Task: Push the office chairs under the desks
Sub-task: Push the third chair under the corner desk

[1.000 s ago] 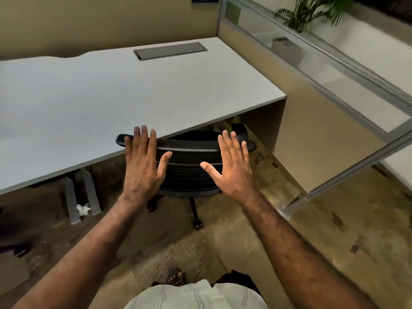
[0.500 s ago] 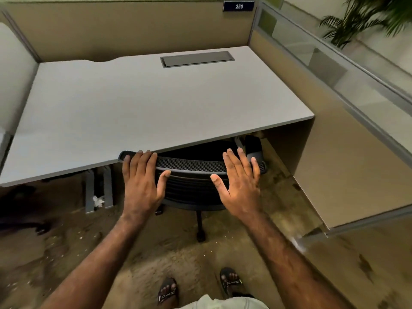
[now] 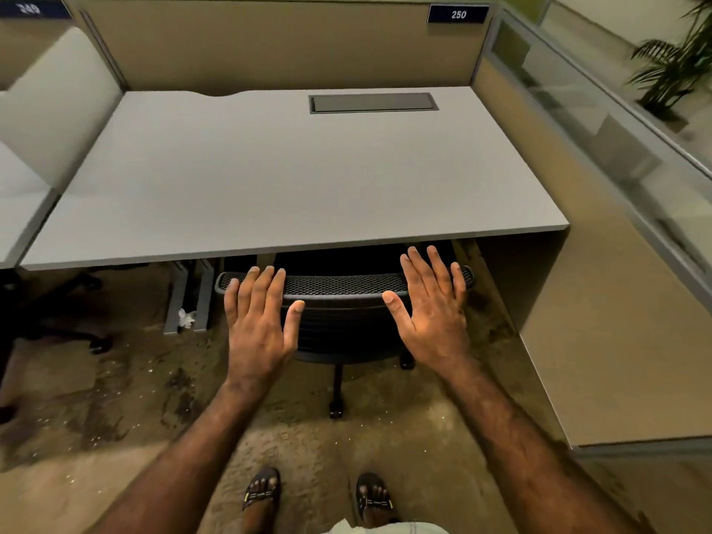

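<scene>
A black mesh-back office chair (image 3: 343,289) stands at the front edge of a grey desk (image 3: 293,175), its seat hidden under the desktop. Only the top of its backrest, its lower back and one caster leg show. My left hand (image 3: 260,321) lies flat with spread fingers against the left end of the backrest. My right hand (image 3: 431,306) is spread the same way over the right end. Neither hand curls around the chair.
Beige partitions close the desk at the back and right, with a glass panel (image 3: 601,121) and a plant (image 3: 678,59) beyond. Grey desk legs (image 3: 188,298) and a scrap of paper lie under the left side. Another chair base (image 3: 65,317) sits far left. My sandalled feet stand below.
The chair has rolled further under the desk with both hands on its backrest. My view has swung to face the desk squarely, and my feet now show.
</scene>
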Demonstrator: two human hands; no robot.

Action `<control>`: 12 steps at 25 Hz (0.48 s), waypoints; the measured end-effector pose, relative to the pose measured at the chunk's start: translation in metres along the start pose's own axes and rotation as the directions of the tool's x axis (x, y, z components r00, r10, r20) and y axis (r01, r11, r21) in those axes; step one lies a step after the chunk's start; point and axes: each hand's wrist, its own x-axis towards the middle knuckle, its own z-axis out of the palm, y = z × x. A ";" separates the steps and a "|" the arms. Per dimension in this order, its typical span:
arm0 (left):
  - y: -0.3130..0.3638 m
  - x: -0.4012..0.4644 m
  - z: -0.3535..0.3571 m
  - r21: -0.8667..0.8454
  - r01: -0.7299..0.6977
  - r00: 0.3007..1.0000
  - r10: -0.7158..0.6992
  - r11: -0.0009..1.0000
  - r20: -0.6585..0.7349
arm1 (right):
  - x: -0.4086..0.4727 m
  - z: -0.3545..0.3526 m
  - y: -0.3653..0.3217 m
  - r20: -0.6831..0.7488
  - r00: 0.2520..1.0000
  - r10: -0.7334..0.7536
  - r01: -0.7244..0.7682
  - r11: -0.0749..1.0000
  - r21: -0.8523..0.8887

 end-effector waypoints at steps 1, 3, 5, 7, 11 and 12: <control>0.004 0.001 0.002 0.012 0.010 1.000 -0.010 1.000 0.003 | 0.004 -0.001 0.005 0.003 1.000 -0.010 0.010 1.000 0.006; 0.013 0.004 0.005 0.019 0.041 0.999 -0.041 0.999 0.001 | 0.010 -0.004 0.016 0.023 0.999 -0.037 0.037 0.999 0.014; 0.022 0.006 0.008 0.029 0.049 0.999 -0.049 0.998 -0.004 | 0.017 -0.006 0.025 0.067 0.996 -0.052 0.051 0.998 0.020; 0.025 0.012 0.010 0.024 0.057 0.998 -0.058 0.998 0.018 | 0.025 -0.005 0.030 0.103 0.993 -0.053 0.052 0.998 0.021; 0.031 0.033 0.013 0.062 0.076 0.993 -0.081 0.995 0.086 | 0.051 -0.007 0.037 0.166 0.985 -0.052 0.044 0.998 0.047; 0.029 0.040 0.014 0.065 0.077 0.989 -0.084 0.995 0.122 | 0.059 -0.006 0.038 0.181 0.983 -0.044 0.036 0.998 0.049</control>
